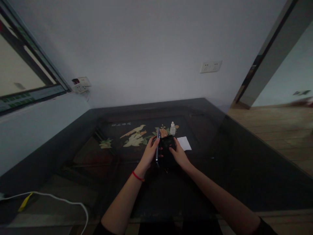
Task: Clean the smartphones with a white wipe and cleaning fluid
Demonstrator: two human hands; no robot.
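My left hand (150,152) is wrapped round a smartphone (157,150), which stands on edge so that its silvery side faces up. Its fingertips show beyond the phone's right side. My right hand (181,155) grips a dark, flat black object (168,142) close beside the phone; it is too dim to tell its kind. Just behind the hands, a small white dropper bottle (172,129) stands upright. A folded white sheet (184,143), paper or cloth, lies on the table to the right of my right hand.
The dark glossy table (234,160) has a bird-and-flower picture (134,138) on its top. Behind it is a white wall with a double socket (210,67). A white cable (58,198) runs at the lower left. More sockets (81,85) sit near the window.
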